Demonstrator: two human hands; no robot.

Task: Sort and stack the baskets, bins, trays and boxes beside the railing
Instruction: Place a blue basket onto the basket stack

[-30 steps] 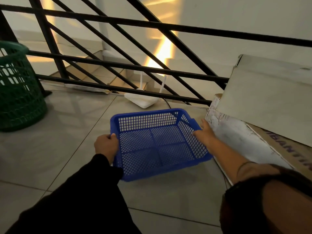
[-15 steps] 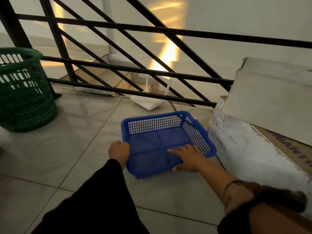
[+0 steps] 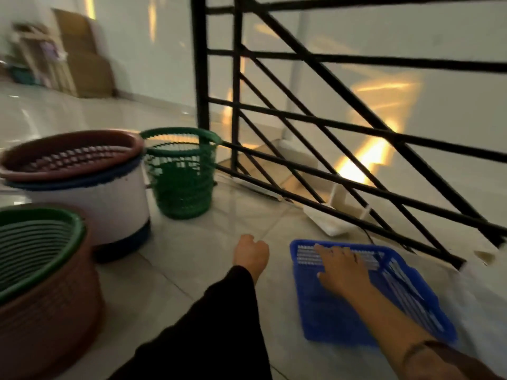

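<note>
A shallow blue mesh tray (image 3: 406,292) lies on the tiled floor at the lower right, beside the black railing (image 3: 329,127). My right hand (image 3: 343,267) rests flat inside it with fingers spread near its far wall. My left hand (image 3: 251,255) hovers over the floor to the tray's left, fingers loosely curled, holding nothing. A tall green mesh basket (image 3: 181,174) stands by the railing post. Left of it a brown basket (image 3: 71,154) sits on a white bucket with blue trim (image 3: 109,209). At the lower left a green basket (image 3: 35,237) sits nested in a brown one (image 3: 49,319).
A white router (image 3: 332,224) with antennas lies at the railing's foot, a cable running from it. Cardboard boxes (image 3: 82,56) and blurred shelves stand against the far left wall. Bare floor tiles lie between the baskets and the tray.
The view has swung left, revealing the bucket and nested baskets. My left hand has let go of the tray's rim and moved away to its left. My right hand stays inside the tray.
</note>
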